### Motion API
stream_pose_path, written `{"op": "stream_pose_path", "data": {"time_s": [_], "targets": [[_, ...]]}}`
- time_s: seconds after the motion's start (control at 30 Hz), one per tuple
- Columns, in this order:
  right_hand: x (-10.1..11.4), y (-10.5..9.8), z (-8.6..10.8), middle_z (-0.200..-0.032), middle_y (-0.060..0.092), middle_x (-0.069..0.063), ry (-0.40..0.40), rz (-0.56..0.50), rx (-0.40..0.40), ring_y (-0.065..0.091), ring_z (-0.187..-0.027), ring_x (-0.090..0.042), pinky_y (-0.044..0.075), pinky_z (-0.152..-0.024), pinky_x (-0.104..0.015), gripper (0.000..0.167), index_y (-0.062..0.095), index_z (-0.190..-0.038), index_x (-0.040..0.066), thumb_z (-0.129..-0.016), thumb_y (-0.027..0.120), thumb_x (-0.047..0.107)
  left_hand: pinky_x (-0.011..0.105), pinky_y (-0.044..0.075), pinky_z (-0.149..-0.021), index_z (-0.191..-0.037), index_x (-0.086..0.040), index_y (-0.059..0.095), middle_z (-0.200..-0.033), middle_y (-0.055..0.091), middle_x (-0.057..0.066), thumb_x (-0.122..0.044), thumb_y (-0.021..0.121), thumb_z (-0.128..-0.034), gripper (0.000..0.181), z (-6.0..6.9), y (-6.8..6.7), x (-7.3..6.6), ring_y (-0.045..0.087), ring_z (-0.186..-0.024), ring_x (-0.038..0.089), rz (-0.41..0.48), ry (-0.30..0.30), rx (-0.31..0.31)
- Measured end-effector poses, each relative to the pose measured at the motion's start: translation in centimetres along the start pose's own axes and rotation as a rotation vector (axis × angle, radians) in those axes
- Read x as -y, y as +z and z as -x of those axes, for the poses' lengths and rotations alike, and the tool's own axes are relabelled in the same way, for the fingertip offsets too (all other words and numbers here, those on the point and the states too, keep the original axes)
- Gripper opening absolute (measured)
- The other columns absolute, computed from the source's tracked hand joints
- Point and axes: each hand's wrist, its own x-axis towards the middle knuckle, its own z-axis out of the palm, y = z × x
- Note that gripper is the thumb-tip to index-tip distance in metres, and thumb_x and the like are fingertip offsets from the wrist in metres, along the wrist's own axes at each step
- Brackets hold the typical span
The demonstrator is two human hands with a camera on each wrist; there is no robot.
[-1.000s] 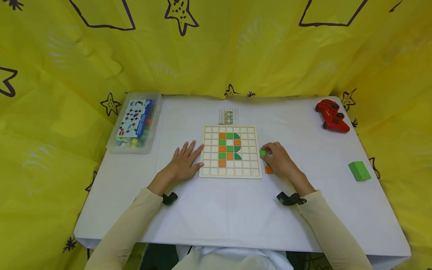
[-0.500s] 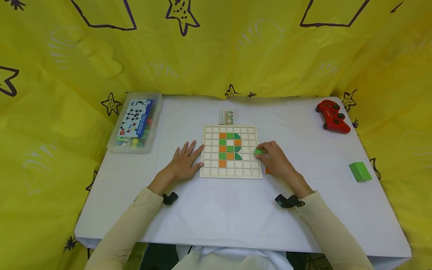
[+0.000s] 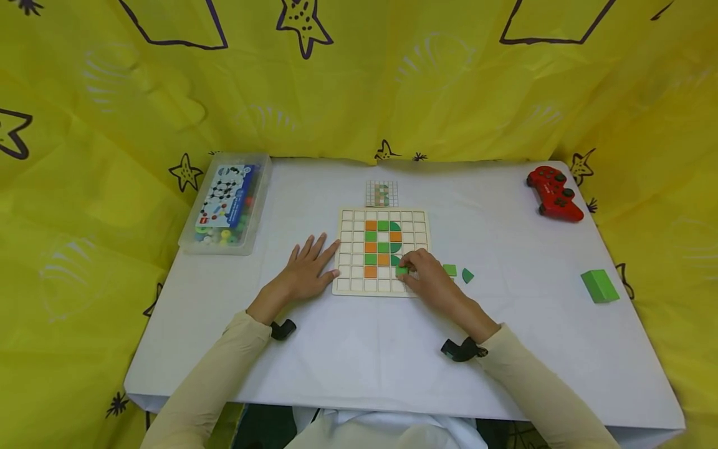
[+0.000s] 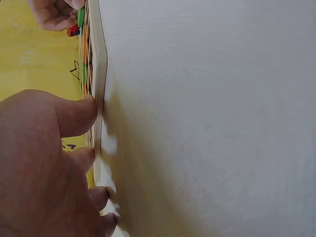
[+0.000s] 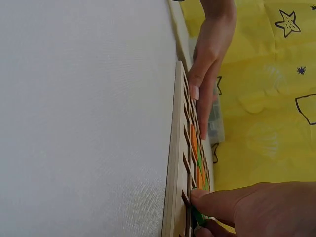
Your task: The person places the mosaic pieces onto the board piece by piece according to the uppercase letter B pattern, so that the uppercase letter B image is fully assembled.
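Note:
A pale wooden grid board (image 3: 353, 285) lies on the table, with orange and green tiles set in its middle columns. My right hand (image 3: 432, 280) is over the board's lower right part and pinches a small green tile (image 3: 401, 270) between thumb and fingers. Fingers partly hide that tile's shape; the right wrist view shows the green tile (image 5: 197, 216) tilted at the board's surface. My left hand (image 3: 303, 274) lies spread at the board's left edge, thumb and index fingertip touching the rim. In the left wrist view, the left hand's (image 4: 44, 163) thumb rests on the rim.
Right of the board lie a green square tile (image 3: 449, 270) and a green quarter-round tile (image 3: 468, 275). A small pattern card (image 3: 382, 194) sits behind the board. A plastic box (image 3: 224, 202) stands left; a red game controller (image 3: 555, 194) and green block (image 3: 599, 286) are right.
My right hand has carried the green tile from beside the board leftward to the lower middle cells, uncovering green tiles on the table. My left hand has stayed in place.

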Motion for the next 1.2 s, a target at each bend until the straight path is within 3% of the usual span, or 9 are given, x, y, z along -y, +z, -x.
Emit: {"op": "stream_pose_path", "data": {"time_s": [0.17, 0.37, 0.77, 0.97, 1.2], "targets": [[0.3, 0.4, 0.2, -0.115, 0.061, -0.011, -0.023, 0.008, 0.001, 0.063, -0.113, -0.029, 0.055, -0.098, -0.044, 0.011, 0.071, -0.11, 0.002, -0.099, 0.072, 0.004, 0.065, -0.003, -0.128, -0.172, -0.024, 0.009, -0.178, -0.004, 0.012, -0.052, 0.04, -0.1116, 0.073, -0.1, 0.1, 0.1, -0.009, -0.163, 0.039, -0.009, -0.003, -0.003], [0.5, 0.7, 0.3, -0.119, 0.062, -0.01, -0.03, 0.025, 0.008, 0.062, -0.115, -0.028, 0.054, -0.1, -0.044, 0.015, 0.071, -0.115, 0.001, -0.1, 0.07, 0.003, 0.066, -0.002, -0.128, -0.172, -0.023, 0.01, -0.178, -0.004, 0.013, -0.051, 0.04, -0.1118, 0.073, -0.2, 0.2, 0.2, -0.008, -0.163, 0.04, -0.014, 0.005, -0.006], [0.5, 0.1, 0.9, -0.122, 0.059, -0.01, -0.054, 0.049, -0.016, 0.059, -0.113, -0.029, 0.049, -0.096, -0.047, 0.015, 0.079, -0.113, 0.005, -0.1, 0.071, 0.006, 0.066, -0.002, -0.128, -0.172, -0.024, 0.01, -0.178, -0.003, 0.013, -0.052, 0.04, -0.1117, 0.073, -0.1, 0.1, 0.0, -0.008, -0.163, 0.039, -0.016, -0.003, 0.0], [-0.5, -1.4, 1.7, -0.124, 0.06, -0.011, 0.008, 0.014, 0.012, 0.058, -0.118, -0.031, 0.05, -0.099, -0.047, 0.021, 0.075, -0.121, 0.004, -0.101, 0.071, 0.011, 0.065, -0.003, -0.128, -0.172, -0.024, 0.009, -0.178, -0.004, 0.012, -0.052, 0.04, -0.1118, 0.073, -0.1, 0.0, -0.1, -0.01, -0.163, 0.039, -0.008, -0.006, 0.007], [-2.7, -4.2, 2.8, -0.134, 0.057, -0.02, 0.116, 0.004, -0.017, 0.055, -0.126, -0.039, 0.046, -0.106, -0.056, 0.031, 0.068, -0.132, 0.001, -0.103, 0.069, 0.012, 0.065, -0.003, -0.128, -0.172, -0.024, 0.009, -0.178, -0.004, 0.012, -0.052, 0.04, -0.1119, 0.073, -0.1, 0.1, -0.1, -0.009, -0.163, 0.039, -0.005, -0.003, 0.005]]}}
